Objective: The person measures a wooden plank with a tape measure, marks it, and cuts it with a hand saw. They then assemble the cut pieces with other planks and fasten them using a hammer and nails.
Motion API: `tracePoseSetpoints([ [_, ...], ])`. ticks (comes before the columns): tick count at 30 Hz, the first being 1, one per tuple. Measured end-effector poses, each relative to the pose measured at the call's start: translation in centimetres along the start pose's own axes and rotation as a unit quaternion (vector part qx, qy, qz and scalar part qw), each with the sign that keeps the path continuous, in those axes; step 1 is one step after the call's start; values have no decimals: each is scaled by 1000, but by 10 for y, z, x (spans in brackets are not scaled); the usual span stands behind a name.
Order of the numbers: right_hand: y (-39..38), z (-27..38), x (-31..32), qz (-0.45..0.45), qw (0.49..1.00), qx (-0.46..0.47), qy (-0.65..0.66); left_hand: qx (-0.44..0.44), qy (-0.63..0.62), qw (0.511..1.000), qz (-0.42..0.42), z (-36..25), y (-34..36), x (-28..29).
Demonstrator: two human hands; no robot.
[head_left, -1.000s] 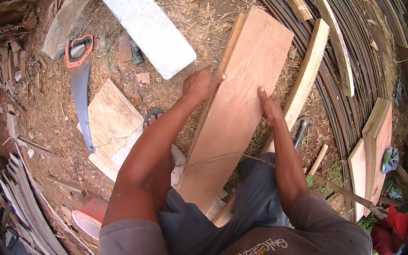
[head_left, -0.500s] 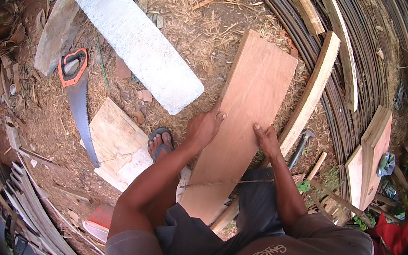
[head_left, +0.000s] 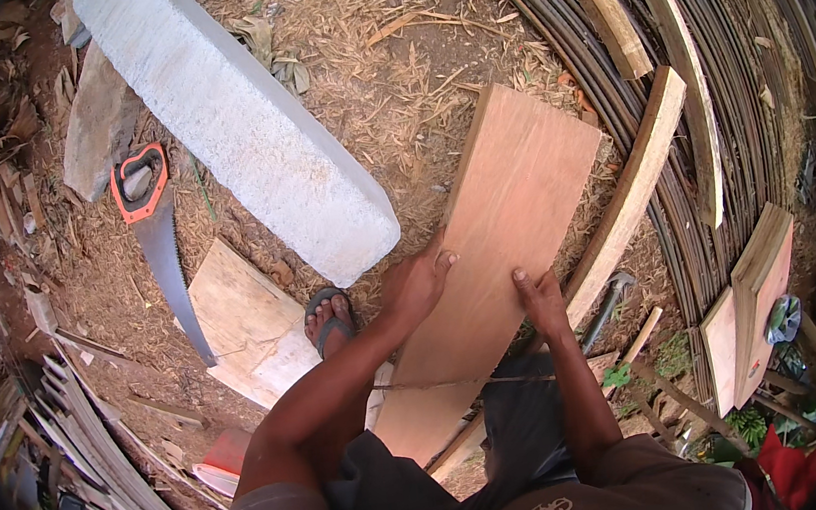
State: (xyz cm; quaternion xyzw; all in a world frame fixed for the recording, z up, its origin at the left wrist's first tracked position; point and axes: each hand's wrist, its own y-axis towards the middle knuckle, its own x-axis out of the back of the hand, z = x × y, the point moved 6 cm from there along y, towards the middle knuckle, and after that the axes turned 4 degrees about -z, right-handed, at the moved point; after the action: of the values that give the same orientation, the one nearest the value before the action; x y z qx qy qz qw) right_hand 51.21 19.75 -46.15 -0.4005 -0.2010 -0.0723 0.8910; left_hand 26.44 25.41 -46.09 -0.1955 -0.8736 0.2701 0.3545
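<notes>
A long reddish-brown wooden board point(head_left: 513, 203) slants away from my lap, with a thick edge showing along its left side. My left hand point(head_left: 419, 284) grips that left edge, its thumb lying on the top face and its fingers out of sight. On the opposite edge, my right hand point(head_left: 542, 302) has its thumb on top too, with the other fingers mostly hidden beneath. A thin dark strip point(head_left: 463, 382) crosses the board's near part. Beyond my left hand lies a long whitish block point(head_left: 254, 142).
On the left, a handsaw point(head_left: 167, 262) with an orange and black handle touches a pale board point(head_left: 244, 314). A hammer point(head_left: 608, 311) lies right of my right hand, beside a timber length point(head_left: 628, 200). Long bundled rods point(head_left: 652, 142) curve along the right. My sandalled foot point(head_left: 328, 316) stands near the block.
The view has shifted, so the block, saw and ground sit lower in the picture and more of the block's side shows. Both hands keep their hold on the board.
</notes>
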Motion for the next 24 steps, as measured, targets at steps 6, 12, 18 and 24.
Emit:
tracePoseSetpoints([
  [6,-4,-5,0,15,998,-56,-26,25,-3,999,34,4,-4,-5],
  [12,-2,-7,-4,12,998,-53,-23,30,-36,998,43,8,1,-1],
  [18,-2,-16,0,-9,991,-89,-101,-6,-61,998,8,14,5,-3],
  [24,-5,-21,-1,11,986,-126,-109,-65,-51,995,-55,19,7,-6],
])
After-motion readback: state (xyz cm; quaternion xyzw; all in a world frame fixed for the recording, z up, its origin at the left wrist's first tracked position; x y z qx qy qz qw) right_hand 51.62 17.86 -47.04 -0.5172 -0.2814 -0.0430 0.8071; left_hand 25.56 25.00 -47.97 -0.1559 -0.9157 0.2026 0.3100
